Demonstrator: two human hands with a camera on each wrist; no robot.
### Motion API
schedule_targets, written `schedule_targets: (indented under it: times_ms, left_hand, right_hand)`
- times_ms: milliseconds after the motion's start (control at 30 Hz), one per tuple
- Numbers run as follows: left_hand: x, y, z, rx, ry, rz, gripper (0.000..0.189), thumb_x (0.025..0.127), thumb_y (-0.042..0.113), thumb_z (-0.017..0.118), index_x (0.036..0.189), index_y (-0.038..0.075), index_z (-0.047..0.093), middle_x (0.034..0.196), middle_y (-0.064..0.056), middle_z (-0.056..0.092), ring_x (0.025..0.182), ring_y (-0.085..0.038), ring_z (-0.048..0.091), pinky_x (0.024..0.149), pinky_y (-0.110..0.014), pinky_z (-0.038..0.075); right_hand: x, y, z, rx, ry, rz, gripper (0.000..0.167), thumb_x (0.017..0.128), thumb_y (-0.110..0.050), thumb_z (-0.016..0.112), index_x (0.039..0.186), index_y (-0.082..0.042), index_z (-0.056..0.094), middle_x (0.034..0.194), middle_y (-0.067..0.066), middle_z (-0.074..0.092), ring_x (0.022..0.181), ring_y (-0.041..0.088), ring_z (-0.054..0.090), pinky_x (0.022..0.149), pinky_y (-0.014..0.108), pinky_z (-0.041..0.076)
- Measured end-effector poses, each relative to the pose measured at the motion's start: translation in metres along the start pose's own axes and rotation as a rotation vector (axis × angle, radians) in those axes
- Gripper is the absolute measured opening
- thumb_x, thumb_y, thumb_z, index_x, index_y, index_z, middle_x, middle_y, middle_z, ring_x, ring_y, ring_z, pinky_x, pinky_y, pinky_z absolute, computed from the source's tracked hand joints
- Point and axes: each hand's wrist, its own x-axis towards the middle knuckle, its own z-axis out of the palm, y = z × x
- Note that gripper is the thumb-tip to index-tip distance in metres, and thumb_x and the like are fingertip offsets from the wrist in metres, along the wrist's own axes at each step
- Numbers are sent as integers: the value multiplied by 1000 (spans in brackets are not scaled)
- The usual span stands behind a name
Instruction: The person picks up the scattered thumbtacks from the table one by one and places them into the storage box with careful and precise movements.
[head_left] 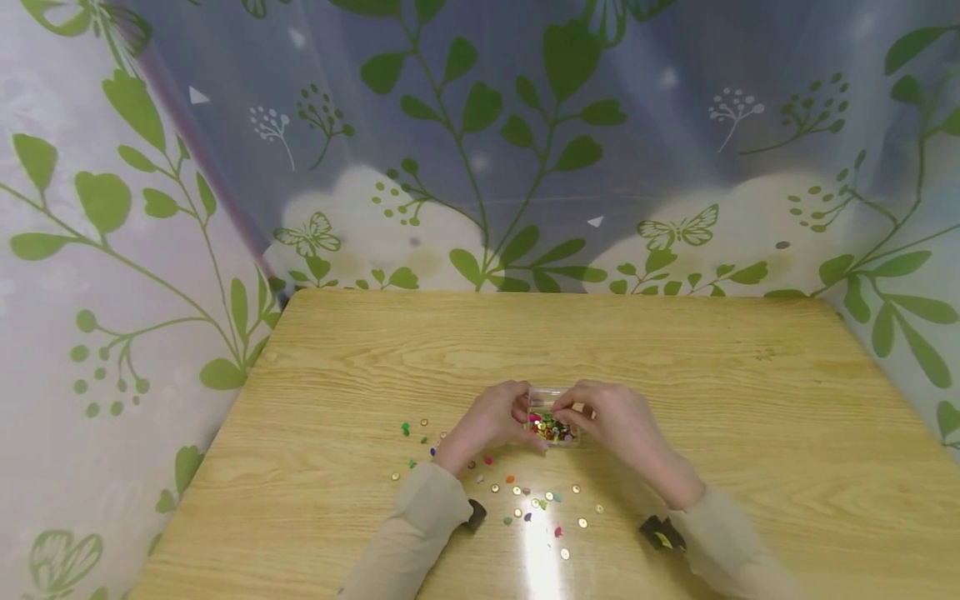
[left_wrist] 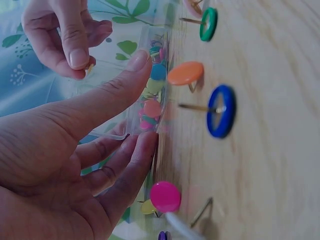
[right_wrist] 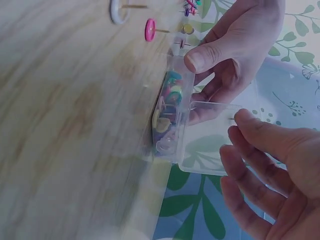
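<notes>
A small clear plastic box (head_left: 536,398) stands on the table, holding many colourful thumbtacks (head_left: 553,428). Its clear lid (right_wrist: 205,162) is raised at the back. My left hand (head_left: 491,417) grips the box at its left side, the thumb (left_wrist: 137,61) along the near wall and the fingers behind. Over the box, my right hand (head_left: 618,415) pinches a thumbtack (left_wrist: 90,69) between thumb and index finger; little more than its metal pin shows in the right wrist view, the rest hidden by the fingertips.
Loose thumbtacks lie scattered on the wooden table (head_left: 720,367) in front of the box and to its left, among them a blue one (left_wrist: 222,111), an orange one (left_wrist: 186,73) and a pink one (left_wrist: 165,197). A leaf-patterned curtain (head_left: 480,167) hangs behind the table.
</notes>
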Motion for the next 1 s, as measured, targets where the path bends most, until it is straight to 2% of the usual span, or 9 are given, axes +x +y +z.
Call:
schedule_targets:
  times_ms: [167, 300, 433, 633, 800, 1000]
  left_hand:
    - [0, 1, 1, -21, -4, -13, 66, 65, 26, 96, 122, 11, 64, 101, 3, 63, 89, -12, 58, 78, -26, 53]
    - [0, 1, 1, -23, -3, -23, 70, 65, 26, 96, 125, 10, 63, 102, 3, 63, 90, -12, 58, 79, -27, 53]
    - [-1, 1, 0, -26, 1, -29, 75, 65, 26, 96, 130, 8, 62, 105, 2, 64, 92, -12, 59, 81, -27, 53]
    - [-1, 0, 0, -22, 2, -21, 74, 66, 26, 96, 129, 7, 62, 104, 2, 64, 92, -12, 59, 82, -27, 53]
    - [0, 1, 0, -20, 3, -16, 74, 65, 26, 96, 128, 7, 62, 104, 2, 64, 92, -12, 60, 83, -27, 54]
    - [-1, 1, 1, -25, 5, -26, 86, 63, 25, 96, 137, 4, 57, 106, 1, 65, 93, -12, 61, 86, -28, 54]
  right_hand:
    - [-7, 0, -3, -34, 31, -37, 14, 77, -10, 86, 87, -15, 79, 81, -4, 74, 54, -1, 50, 46, 15, 38]
    - [-18, -1, -10, -57, 11, -69, 15, 76, -11, 87, 86, -17, 78, 79, -7, 72, 54, -3, 47, 46, 14, 36]
    - [-30, -4, -19, -29, -94, -127, 14, 77, -16, 87, 87, -21, 77, 81, -11, 72, 56, -6, 49, 47, 13, 39]
    - [-48, -8, -24, 131, -327, -168, 18, 76, -28, 86, 89, -23, 75, 90, -15, 70, 70, -6, 58, 61, 16, 50]
    - [-60, -6, -23, 175, -394, -176, 22, 74, -37, 86, 88, -26, 73, 90, -20, 68, 76, -7, 59, 68, 21, 54]
    - [-67, -2, -21, 203, -428, -149, 18, 75, -31, 86, 87, -26, 73, 86, -20, 67, 75, -7, 59, 69, 20, 54]
